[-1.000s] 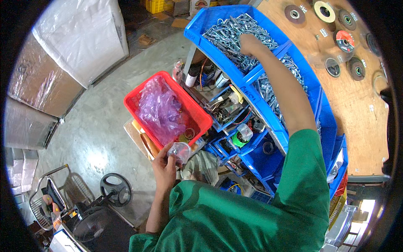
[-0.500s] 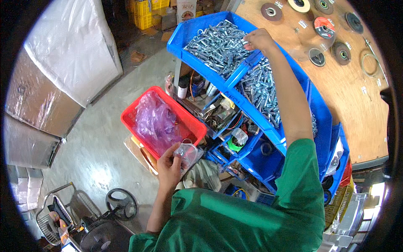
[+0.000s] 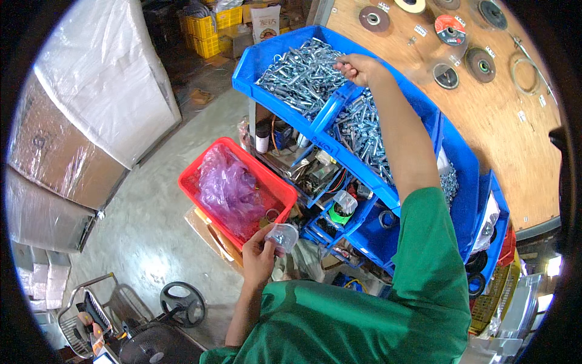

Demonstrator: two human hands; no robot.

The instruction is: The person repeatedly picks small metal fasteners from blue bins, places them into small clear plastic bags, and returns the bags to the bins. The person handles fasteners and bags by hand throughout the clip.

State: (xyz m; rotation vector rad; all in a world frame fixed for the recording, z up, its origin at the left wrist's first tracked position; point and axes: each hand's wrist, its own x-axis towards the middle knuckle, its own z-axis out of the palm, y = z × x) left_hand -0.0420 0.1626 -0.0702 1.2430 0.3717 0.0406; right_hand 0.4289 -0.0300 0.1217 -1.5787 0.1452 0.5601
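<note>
My left hand point(image 3: 259, 258) grips the side of a small clear plastic cup point(image 3: 285, 235), with a few small metal pieces visible inside. It is held beside the near corner of a red plastic bin point(image 3: 200, 209), which contains a crumpled purple plastic bag point(image 3: 225, 182). Stretched out far ahead, my right hand point(image 3: 359, 68) is over the divider edge of a blue bin point(image 3: 242, 85). Its fingers are pinched; whatever lies between the fingertips is too small to make out. Beneath and beside it are loose silvery bolts point(image 3: 300, 79), and more bolts point(image 3: 361, 130) fill the nearer compartment.
A wooden board point(image 3: 479, 133) with grinding discs point(image 3: 481, 65) stands at the right. Below the blue bins, a shelf holds small blue trays and a green container point(image 3: 339, 212). Wrapped boxes point(image 3: 66, 127) stand at the left, a black fan point(image 3: 157, 349) at the lower left.
The view has shifted slightly. My right hand has drawn its fingers closer together above the bolts. My left hand has tilted the cup, turning its opening more toward me.
</note>
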